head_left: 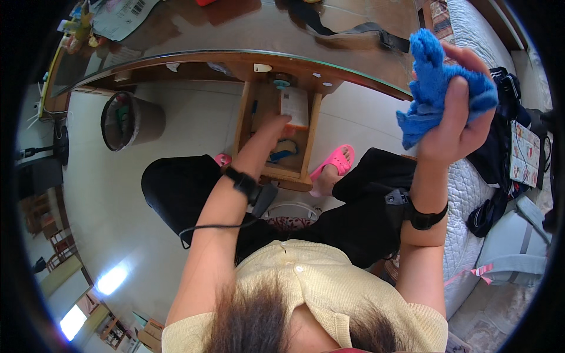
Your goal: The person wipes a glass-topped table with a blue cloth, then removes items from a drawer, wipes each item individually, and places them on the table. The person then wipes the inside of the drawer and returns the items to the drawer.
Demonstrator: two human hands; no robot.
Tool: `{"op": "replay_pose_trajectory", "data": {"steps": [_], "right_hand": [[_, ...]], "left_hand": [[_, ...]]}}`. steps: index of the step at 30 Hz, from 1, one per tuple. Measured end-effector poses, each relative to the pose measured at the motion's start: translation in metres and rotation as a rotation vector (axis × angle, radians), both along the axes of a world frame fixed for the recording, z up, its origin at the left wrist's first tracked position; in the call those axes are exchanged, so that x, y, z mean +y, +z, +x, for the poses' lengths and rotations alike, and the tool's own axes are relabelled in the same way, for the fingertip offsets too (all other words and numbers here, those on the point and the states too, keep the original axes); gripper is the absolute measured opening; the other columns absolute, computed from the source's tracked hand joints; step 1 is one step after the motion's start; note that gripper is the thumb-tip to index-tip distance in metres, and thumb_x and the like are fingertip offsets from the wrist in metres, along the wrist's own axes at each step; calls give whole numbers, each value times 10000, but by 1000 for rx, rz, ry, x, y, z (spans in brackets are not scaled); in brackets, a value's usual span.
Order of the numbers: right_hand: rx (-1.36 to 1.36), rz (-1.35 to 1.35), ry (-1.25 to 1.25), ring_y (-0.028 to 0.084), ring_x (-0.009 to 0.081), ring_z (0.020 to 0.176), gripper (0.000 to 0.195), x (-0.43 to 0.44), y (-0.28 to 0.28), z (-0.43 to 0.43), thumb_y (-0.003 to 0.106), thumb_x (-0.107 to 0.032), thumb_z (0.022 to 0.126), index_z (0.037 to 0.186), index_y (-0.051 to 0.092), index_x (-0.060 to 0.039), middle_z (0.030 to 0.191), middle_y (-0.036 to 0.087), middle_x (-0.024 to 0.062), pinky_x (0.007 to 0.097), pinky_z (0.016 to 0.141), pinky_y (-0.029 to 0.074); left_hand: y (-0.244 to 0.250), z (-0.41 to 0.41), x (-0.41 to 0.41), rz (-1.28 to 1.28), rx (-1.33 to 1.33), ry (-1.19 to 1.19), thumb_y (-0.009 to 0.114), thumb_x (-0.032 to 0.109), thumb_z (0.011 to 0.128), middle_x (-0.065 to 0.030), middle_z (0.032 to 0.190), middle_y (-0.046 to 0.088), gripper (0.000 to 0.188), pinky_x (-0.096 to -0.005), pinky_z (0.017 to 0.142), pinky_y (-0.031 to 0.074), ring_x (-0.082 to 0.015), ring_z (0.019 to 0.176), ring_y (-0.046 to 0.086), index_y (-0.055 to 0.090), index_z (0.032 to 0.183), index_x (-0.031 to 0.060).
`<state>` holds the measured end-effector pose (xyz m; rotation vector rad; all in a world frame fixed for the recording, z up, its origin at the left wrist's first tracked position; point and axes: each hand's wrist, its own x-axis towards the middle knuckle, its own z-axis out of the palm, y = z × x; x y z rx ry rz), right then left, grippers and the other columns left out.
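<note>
A wooden drawer [312,132] is pulled out from under the glass-topped desk before me. My left hand [280,125] reaches into it, fingers at the lower left corner of a white box [294,106] with an orange edge; one finger lies over the corner and another below it. A blue roll-like item [283,152] lies nearer the drawer's front, and a thin blue item [254,107] is along its left side. Up at the right, my right hand [461,110] grips a bunched blue plush cloth [435,88] above the bed's edge.
On the desk top [247,35] lies a black strap [353,31] with a buckle. A lined waste bin [150,119] stands on the floor at left. The quilted bed [463,212] at right bears dark clothing [490,176] and a pale backpack [507,251]. My knees flank the drawer.
</note>
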<state>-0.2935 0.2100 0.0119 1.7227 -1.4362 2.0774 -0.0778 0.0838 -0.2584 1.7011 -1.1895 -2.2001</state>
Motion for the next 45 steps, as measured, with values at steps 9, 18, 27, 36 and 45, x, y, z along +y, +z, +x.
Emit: {"op": "replay_pose_trajectory", "data": {"steps": [9,18,27,36,45], "right_hand": [[274,390,259,649,291,942,348,-2,-64,92,764,-142,747,1081,669,-129,1091,644,96,374,799,563],[410,213,58,585,312,1006,431,-29,-59,77,694,28,685,1090,676,-118,1123,613,89,401,863,519],[642,195,-184,617,262,927,304,-22,-29,103,760,-108,682,977,686,-109,1050,623,59,366,761,544],[298,568,79,655,296,870,239,-32,-21,75,665,-128,904,1115,682,-17,1045,649,130,348,756,521],[77,196,212,635,283,941,269,-19,-15,111,679,-128,909,1170,661,-68,1086,581,137,337,802,526]], "left_hand": [[187,70,66,-28,513,-24,603,65,947,-166,1177,627,363,-360,881,588,-270,980,690,490,1276,-37],[242,94,85,-345,403,-49,691,66,866,-136,996,712,312,-285,720,591,-155,753,697,612,1144,-52],[243,91,94,-1089,-20,-131,665,32,852,-139,841,693,219,-275,699,556,-165,749,686,660,1052,-59],[243,108,84,-798,333,81,638,70,934,-178,1030,708,289,-292,774,607,-198,836,717,625,1177,-86],[237,106,70,-92,878,452,611,98,951,-212,1086,684,312,-293,780,613,-259,932,706,565,1202,-82]]}}
